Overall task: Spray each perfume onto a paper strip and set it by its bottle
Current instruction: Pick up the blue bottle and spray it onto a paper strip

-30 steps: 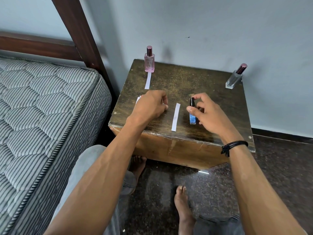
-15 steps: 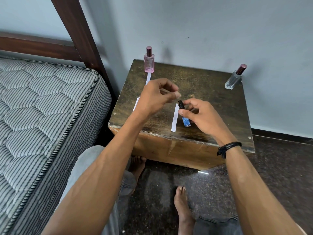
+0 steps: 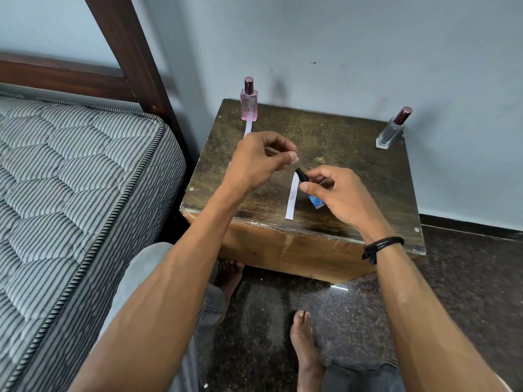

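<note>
Right hand [image 3: 345, 196]: the fingers [image 3: 319, 174] and thumb pinch the small blue bottle [image 3: 316, 200] just below its black cap [image 3: 301, 174]. The bottle is held tilted above the table [image 3: 325, 131], with the cap pointing to 10 o'clock and on.

Left hand [image 3: 254, 161]: it hovers just beside the cap at 10 o'clock. Its fingers are curled, the thumb tip meets the forefinger, and nothing shows between them. The pose suggests it is about to pull the cap off.

Centre strip [image 3: 291, 202]: it lies flat on the table next to the blue bottle at 9 o'clock, and its near end reaches the 6 o'clock edge. Whether it has been sprayed cannot be told.

Pink bottle [image 3: 249, 104]: it stands upright and capped at the table's 11 o'clock corner. The far strip [image 3: 248, 129] lies directly in front of it, partly hidden by the left hand, so this pair appears finished.

Clear bottle [image 3: 389, 132]: it stands capped at the 1 o'clock corner, well apart from the hands, with no strip seen by it.

Progress, as judged: one of the three perfumes is done. The blue one is in hand, with uncapping, spraying and placing ahead, and the clear one is untouched.

Surroundings: a striped mattress [image 3: 70, 179] lies at 9 o'clock, and a black wristband [image 3: 382, 244] is on the right wrist.
</note>
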{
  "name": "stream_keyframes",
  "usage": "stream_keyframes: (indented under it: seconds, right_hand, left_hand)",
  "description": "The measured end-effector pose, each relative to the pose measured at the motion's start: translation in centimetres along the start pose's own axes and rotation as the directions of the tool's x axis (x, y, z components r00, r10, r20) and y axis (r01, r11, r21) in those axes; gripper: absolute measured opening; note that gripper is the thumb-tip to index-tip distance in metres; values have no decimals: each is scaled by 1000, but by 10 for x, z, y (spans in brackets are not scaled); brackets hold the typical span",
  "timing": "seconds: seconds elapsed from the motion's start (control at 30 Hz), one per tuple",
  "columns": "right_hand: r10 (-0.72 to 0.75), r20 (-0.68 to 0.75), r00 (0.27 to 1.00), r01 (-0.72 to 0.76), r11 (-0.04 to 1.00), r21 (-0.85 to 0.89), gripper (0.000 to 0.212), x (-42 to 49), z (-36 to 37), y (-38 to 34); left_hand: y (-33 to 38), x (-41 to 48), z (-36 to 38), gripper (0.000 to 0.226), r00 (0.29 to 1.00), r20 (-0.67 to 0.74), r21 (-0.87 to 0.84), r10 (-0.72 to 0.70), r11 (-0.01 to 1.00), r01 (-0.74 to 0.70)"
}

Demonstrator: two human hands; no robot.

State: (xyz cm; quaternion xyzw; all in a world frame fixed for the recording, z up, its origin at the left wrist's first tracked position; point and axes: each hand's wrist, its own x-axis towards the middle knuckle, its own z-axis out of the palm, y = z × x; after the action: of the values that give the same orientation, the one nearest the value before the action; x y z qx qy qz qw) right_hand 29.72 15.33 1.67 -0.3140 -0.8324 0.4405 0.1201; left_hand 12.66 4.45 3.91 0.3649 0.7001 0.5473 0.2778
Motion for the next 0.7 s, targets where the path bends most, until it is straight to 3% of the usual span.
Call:
stream_keyframes:
  seconds: [0.43, 0.7]
  right_hand:
    - [-13, -72, 997, 14, 1000, 14, 11, -2, 0, -3]
    - [-25, -219, 975, 32, 999, 27, 13, -5, -1, -5]
  left_hand:
    - [-4, -1, 4, 12, 993, 122, 60, -7, 998, 0]
    - [0, -2, 10, 8, 998, 60, 100, 6, 995, -12]
